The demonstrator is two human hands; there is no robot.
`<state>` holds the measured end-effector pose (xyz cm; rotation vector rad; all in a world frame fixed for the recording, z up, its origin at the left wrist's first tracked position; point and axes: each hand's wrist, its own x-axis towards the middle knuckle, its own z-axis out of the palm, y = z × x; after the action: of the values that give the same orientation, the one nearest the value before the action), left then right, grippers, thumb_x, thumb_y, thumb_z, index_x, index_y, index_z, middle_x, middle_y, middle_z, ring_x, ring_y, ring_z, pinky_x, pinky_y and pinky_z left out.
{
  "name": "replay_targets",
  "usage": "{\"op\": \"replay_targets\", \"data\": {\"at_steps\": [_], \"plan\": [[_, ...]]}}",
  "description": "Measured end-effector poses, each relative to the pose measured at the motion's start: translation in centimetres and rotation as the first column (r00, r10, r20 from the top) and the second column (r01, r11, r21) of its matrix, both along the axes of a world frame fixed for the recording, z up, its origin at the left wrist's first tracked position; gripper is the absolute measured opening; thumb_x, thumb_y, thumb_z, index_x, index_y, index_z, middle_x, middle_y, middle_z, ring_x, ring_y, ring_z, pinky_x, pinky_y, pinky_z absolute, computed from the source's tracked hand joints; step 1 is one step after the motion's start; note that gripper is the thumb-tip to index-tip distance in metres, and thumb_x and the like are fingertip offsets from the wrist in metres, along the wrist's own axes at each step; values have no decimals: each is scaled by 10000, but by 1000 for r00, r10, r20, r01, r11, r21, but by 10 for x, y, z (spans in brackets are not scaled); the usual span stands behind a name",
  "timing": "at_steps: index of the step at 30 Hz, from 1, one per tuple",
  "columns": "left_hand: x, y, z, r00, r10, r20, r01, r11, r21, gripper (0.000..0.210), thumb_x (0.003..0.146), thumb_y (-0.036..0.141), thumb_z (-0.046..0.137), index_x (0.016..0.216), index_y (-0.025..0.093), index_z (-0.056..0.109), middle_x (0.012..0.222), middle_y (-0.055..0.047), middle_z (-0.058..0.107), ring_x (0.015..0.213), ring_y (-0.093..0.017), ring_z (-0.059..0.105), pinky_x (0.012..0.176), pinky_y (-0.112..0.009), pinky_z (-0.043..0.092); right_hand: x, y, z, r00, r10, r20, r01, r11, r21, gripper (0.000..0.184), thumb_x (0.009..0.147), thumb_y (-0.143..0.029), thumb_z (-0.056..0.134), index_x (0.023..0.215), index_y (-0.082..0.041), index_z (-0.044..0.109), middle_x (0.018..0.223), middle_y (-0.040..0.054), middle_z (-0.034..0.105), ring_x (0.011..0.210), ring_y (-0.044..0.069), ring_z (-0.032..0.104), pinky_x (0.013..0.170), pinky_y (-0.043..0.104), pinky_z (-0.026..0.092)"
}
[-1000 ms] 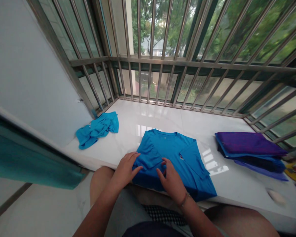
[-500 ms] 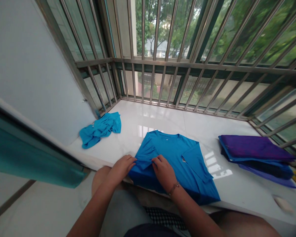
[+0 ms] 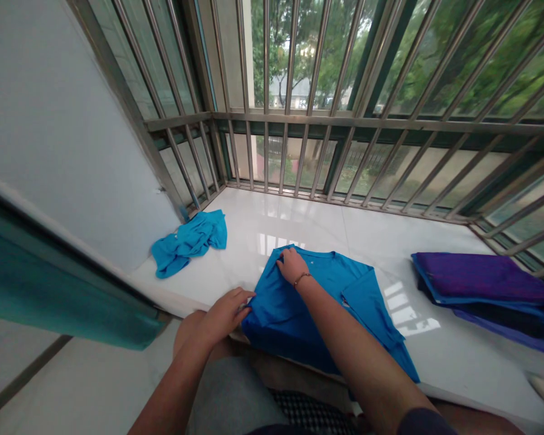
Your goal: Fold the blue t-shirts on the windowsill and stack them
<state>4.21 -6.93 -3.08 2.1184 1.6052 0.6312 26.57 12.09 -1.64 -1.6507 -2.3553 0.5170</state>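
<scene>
A blue T-shirt [image 3: 358, 281] lies spread on the white ledge, its neckline toward the window and its sleeves folded inward. My left hand [image 3: 230, 311] pinches the shirt's left edge near the front of the ledge. Farther up, my right hand [image 3: 292, 264] rests on the shirt near the left shoulder, left of the collar, with fingers bent and fingertips on the fabric. Whether those fingers grip any cloth is hard to see. The lower part of the shirt hangs over the ledge's front edge, partly hidden by my right forearm.
A crumpled blue garment [image 3: 190, 241] lies at the left by the wall. Folded purple and blue clothes [image 3: 485, 278] are stacked on the right. Metal window bars [image 3: 303, 157] border the back of the white ledge [image 3: 240, 235]. A teal curtain-like panel [image 3: 72, 284] stands at left.
My right hand has moved from the sleeve's lower end up to the shoulder beside the collar. My left hand stays at the shirt's left edge. The view has shifted slightly.
</scene>
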Motion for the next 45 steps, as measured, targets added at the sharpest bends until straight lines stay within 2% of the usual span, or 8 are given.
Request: {"op": "replay_targets", "data": {"at_steps": [5,15,20,24,29,35,40,45], "plan": [[1,-5,10,1000,23,-11,-23,1000,-6,380,1059,291,546,1393,355,716,1268,-52,764,1188,-242,724,1089,-402,592,-26,23,0,998,50,-35,-51,999,-18,200,1109,-304,587,1094,-165,730,1134,126,772,1063,236,702,889,304,463],[-9,-21,5,959,208,-190,-210,978,9,373,1043,283,537,1345,379,732,1280,-57,741,1184,-253,712,1023,-390,588,-48,32,-15,985,156,-76,-153,987,38,180,1102,-298,610,1119,-188,751,1196,101,748,1118,224,662,951,302,445],[22,7,3,980,98,-171,-69,983,169,403,1098,279,444,1406,276,704,1519,-105,666,1401,-269,622,1218,-482,494,-33,21,-3,975,191,-116,-176,976,127,256,1135,-298,537,1297,-179,696,1213,84,717,1158,201,630,1047,300,437],[50,16,-14,968,-39,-249,72,989,128,496,1092,342,522,1577,249,570,1718,-117,472,1578,-310,459,1307,-601,363,17,-16,9,974,206,-100,-177,955,237,248,1128,-279,519,1226,-198,732,1235,105,714,1185,246,608,1086,367,435],[57,12,-26,940,-98,-328,87,995,-48,772,1041,612,598,1719,324,366,1799,-94,295,1669,-381,259,1318,-689,264,130,-68,1,988,151,3,-139,896,423,283,1126,-309,496,1098,-239,768,1124,92,751,1081,282,644,974,427,486],[53,66,-12,940,15,-341,-6,1000,27,699,1115,615,378,1726,276,358,1812,-100,250,1687,-337,215,1336,-653,222,252,-71,-9,971,-189,149,111,902,417,277,1092,-307,504,1152,-186,746,1142,144,760,1029,311,680,909,441,521],[50,116,-25,916,21,-401,-27,1000,-8,679,1107,584,401,1716,284,384,1796,-83,304,1675,-334,254,1336,-664,205,279,-84,3,930,-196,310,91,942,322,333,1105,-345,518,1333,-164,680,1261,169,722,1091,321,689,907,412,528],[45,123,-43,913,64,-403,-42,997,64,697,1099,600,401,1725,297,366,1805,-73,278,1681,-325,236,1349,-632,190,283,-135,-12,930,-124,347,31,965,259,296,1097,-333,541,1308,-199,701,1216,144,723,1071,313,686,917,402,522]]}}
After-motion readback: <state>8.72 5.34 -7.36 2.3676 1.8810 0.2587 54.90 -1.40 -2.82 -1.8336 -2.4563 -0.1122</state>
